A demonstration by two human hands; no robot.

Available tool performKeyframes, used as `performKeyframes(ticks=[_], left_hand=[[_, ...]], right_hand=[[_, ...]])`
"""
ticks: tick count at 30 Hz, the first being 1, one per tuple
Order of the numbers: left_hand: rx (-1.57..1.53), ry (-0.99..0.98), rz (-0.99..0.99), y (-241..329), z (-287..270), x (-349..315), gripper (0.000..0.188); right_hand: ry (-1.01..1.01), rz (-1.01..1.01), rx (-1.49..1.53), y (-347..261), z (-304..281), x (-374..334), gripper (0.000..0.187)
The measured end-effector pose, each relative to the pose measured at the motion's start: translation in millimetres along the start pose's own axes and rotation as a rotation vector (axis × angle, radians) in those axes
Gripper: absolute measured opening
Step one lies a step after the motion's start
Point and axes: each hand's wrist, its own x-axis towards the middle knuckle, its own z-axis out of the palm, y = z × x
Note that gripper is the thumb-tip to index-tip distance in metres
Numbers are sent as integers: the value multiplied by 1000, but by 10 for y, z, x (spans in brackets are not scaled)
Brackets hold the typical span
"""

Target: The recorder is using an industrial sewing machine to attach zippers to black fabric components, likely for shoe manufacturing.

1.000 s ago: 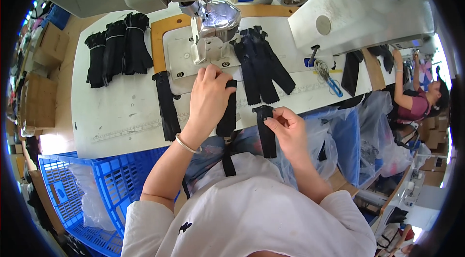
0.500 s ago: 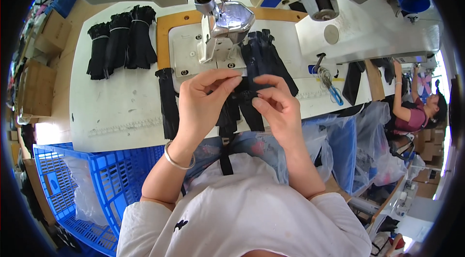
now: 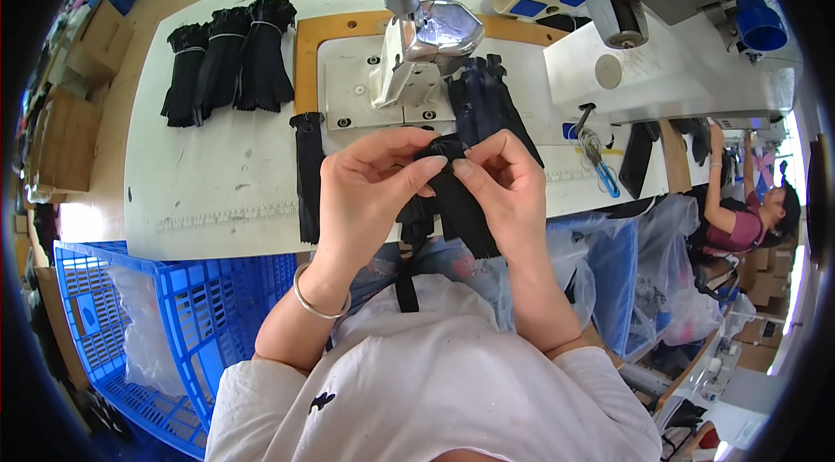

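My left hand (image 3: pixel 370 188) and my right hand (image 3: pixel 511 192) meet in front of the sewing machine (image 3: pixel 430 44). Thumbs and fingertips of both are closed on the upper end of a black zipper (image 3: pixel 468 214), whose length hangs toward the table's near edge. Pale loose threads show at that pinched end. Another black zipper (image 3: pixel 309 179) lies flat just left of my left hand. Part of a further black piece (image 3: pixel 417 223) shows below and between my hands. Behind my right hand, a pile of black zippers (image 3: pixel 483 97) rests beside the machine's needle area.
Tied bundles of black zippers (image 3: pixel 228 57) lie on the white table (image 3: pixel 209 175) at left. Thread snips with blue handles (image 3: pixel 600 166) lie at right near a dark phone-like slab (image 3: pixel 639 157). A blue crate (image 3: pixel 191 314) stands below left. A co-worker (image 3: pixel 739 218) sits far right.
My fingers have closed together on the zipper's end, which now stands raised between both hands. The right hand's fingers were looser before. The whole view has shifted slightly.
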Motion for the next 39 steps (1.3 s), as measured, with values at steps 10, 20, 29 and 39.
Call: performKeyframes(ticks=[10,20,29,39], left_hand=[[49,47,54,71,-37,-6,20],[-151,53,33,221,-115,372,17],[-225,13,26,362,-97,760,17],[-311,54,-8,355,-96,838,18]], right_hand=[[-24,41,-158,-83,88,-116,15],[-8,-186,-184,-159,273,248,17],[133,-171,-20,-253,452,565,19],[140,-235,-66,-252,461,658,19]])
